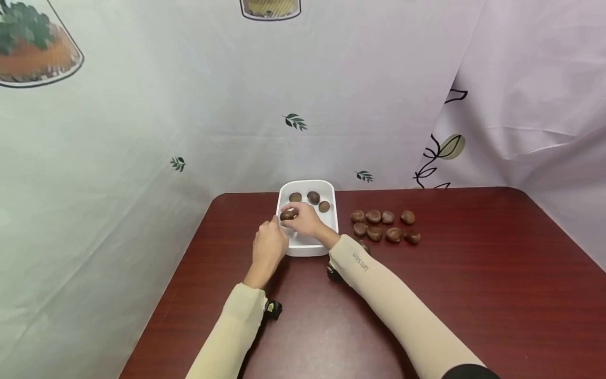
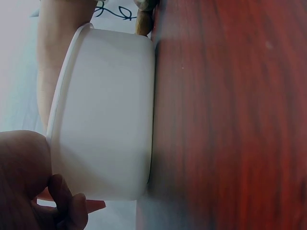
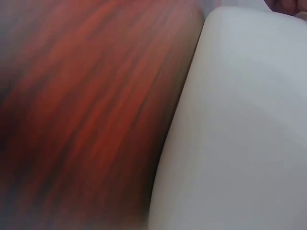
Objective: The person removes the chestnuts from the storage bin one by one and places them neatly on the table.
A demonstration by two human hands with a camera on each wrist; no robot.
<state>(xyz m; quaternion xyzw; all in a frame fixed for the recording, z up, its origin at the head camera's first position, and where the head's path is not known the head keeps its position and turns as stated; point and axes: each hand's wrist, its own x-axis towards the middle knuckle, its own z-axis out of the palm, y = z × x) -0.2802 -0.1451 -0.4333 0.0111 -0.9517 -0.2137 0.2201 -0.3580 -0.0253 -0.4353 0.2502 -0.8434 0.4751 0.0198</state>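
At the left side of a white tray, my left hand has curled fingers close to the rim. In the left wrist view those fingers are around a small red pointed piece; its kind is not clear. Reaching over the tray from the right, my right hand pinches a brown chestnut beside the left fingertips. Three more chestnuts lie in the tray's far half. The right wrist view shows mostly the tray's outer wall; the right fingers are hidden there.
Several chestnuts lie in loose rows on the dark red table, right of the tray. One chestnut is partly covered by the right sleeve. A white patterned cloth hangs behind the table's far edge.
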